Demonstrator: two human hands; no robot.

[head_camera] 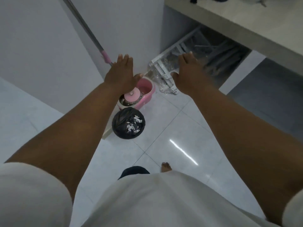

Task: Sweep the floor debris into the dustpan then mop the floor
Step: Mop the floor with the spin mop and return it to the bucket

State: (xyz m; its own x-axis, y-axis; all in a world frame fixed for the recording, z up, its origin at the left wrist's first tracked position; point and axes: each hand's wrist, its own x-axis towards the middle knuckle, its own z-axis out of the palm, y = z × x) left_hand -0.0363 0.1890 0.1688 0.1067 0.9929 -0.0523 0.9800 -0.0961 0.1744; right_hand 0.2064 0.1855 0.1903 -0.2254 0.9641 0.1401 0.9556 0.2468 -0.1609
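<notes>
Left hand (120,74) flat, fingers straight, holding nothing. The mop handle (85,28) leans on the wall just beyond its fingertips. Right hand (186,74) likewise spread, over a clear plastic rack (164,69). Below the left hand, pink mop bucket (148,90) and black bin (128,122) stand on white floor tiles (164,145).

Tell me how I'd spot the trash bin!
Find the corner where the white wall meets the tiled floor. There, just this side of the pink mop bucket, stands the trash bin. It alone is round, black-bagged, with white scraps inside.
</notes>
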